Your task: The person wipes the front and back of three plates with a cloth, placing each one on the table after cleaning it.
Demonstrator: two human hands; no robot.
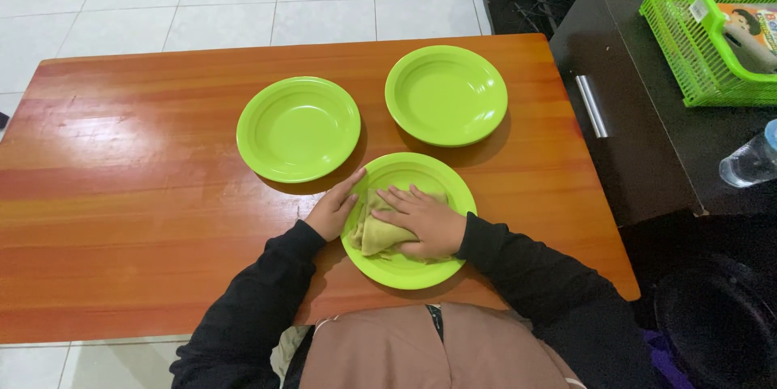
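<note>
The right hand lies flat, fingers spread and pointing left, pressed down on a crumpled yellowish-green cloth; it clasps nothing, it only bears on the fabric. The cloth is soft and bunched into a rough wedge, its folds showing past the fingertips, and it sits in the hollow of a round lime-green plastic plate, under the palm and reaching out to the left of it. The left hand is open too, its fingers laid along the left rim of that same plate, steadying it from the side, just beside the cloth.

This plate lies at the near edge of the glossy reddish-brown wooden surface, right in front of the person, whose arms are in black sleeves. Two more lime-green plates of the same kind rest farther back: one up and to the left, nearly touching the near plate, and another up and to the right. Off to the right stands a dark cabinet carrying a green plastic basket.
</note>
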